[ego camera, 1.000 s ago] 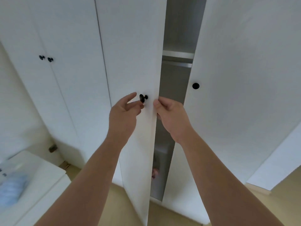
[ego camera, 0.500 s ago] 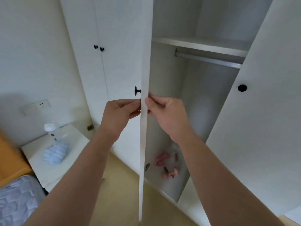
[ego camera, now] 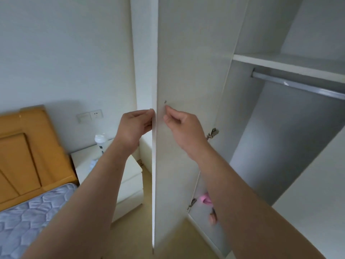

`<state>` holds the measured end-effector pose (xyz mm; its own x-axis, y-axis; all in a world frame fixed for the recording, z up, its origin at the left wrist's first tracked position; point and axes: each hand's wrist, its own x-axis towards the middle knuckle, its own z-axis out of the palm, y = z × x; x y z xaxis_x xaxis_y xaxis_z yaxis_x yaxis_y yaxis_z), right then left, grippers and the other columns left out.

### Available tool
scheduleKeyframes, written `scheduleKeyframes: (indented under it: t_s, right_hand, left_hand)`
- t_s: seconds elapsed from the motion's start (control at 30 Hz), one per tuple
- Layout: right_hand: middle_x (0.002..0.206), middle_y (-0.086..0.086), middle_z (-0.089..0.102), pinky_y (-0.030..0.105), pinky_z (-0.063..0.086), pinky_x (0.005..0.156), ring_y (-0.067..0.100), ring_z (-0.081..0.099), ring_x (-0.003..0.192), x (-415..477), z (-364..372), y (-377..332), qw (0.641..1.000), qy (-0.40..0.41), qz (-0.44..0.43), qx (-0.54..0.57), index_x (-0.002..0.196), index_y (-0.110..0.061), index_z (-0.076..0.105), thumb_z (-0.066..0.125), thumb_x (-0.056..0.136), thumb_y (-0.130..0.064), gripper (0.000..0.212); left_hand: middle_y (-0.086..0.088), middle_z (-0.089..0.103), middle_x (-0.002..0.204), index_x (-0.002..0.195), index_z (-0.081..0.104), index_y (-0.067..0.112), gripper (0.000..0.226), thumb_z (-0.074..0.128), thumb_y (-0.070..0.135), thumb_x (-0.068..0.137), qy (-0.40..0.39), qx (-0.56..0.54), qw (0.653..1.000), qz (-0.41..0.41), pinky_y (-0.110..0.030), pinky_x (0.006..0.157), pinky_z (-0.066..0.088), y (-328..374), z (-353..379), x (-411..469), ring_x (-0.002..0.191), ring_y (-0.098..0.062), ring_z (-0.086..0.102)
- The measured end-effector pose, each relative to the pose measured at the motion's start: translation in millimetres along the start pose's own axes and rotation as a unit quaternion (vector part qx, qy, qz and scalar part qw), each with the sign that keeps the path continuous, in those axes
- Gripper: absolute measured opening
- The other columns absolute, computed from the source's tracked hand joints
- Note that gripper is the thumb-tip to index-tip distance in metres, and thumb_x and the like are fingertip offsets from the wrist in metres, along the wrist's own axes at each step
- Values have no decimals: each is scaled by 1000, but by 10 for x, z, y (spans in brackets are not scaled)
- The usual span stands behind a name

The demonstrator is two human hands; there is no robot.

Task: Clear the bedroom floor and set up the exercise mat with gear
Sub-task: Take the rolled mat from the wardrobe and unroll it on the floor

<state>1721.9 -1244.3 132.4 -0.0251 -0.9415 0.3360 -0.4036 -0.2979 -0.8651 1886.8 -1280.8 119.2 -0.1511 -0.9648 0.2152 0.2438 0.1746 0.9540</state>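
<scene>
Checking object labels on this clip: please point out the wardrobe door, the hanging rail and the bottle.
wardrobe door (ego camera: 186, 71): head view, inner face.
hanging rail (ego camera: 298, 86): head view, middle of bar.
bottle (ego camera: 101, 146): head view, body below lid.

You have no text, number or brand in your view that can be read. The one mark you might look to is a small dark label low on the bottle (ego camera: 100, 141) standing on the white desk (ego camera: 80, 161), and it is too small and blurred for you to make out.
</scene>
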Motion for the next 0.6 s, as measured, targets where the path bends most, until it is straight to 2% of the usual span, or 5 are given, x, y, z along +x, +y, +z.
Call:
scheduleKeyframes:
  t_s: [0.1, 0.2, 0.43, 0.57, 0.6]
  right_hand:
    - [137, -15, 64, -1, 34, 86, -9, 55, 117, 138, 175, -6, 1000, -8, 6, 0, 145, -27, 55, 57, 101, -33, 44]
    - [97, -23, 66, 12, 40, 76, -8, 58, 85, 255, 306, 12, 1000, -12, 12, -2, 148, -29, 52, 53, 102, -30, 46]
    - [91, -15, 63, 11, 41, 61, -6, 50, 61, 469, 461, 32, 999, -28, 30, 30, 150, -29, 49, 47, 103, -18, 49]
    - [117, -18, 65, 4, 41, 69, -12, 59, 90, 486, 475, 3, 998, -46, 31, 37, 152, -28, 46, 46, 104, -18, 49]
    - [113, -20, 66, 4, 41, 69, -12, 61, 93, 478, 467, -11, 997, -49, 31, 45, 151, -27, 48, 46, 104, -18, 48]
  left_hand:
    - [-13, 77, 111, 101, 82, 10, 25, 61, 23, 96, 12, 12, 1000, 2, -34, 99, 57, 2, -117, 118, 108, -26, 73]
    - [-13, 77, 113, 106, 80, 10, 27, 59, 24, 99, 20, 18, 1000, 9, -36, 103, 53, -29, -207, 208, 111, -27, 72]
    - [-8, 75, 120, 111, 80, 21, 31, 52, 12, 101, 11, 16, 999, 50, -29, 101, 52, -102, -296, 311, 118, -23, 69]
    - [-4, 75, 122, 113, 79, 24, 34, 51, 10, 99, 18, 8, 998, 60, -25, 97, 52, -103, -270, 307, 119, -21, 68]
    - [-4, 75, 120, 111, 80, 25, 34, 52, 10, 98, 33, 8, 998, 62, -25, 96, 53, -93, -249, 295, 117, -21, 69]
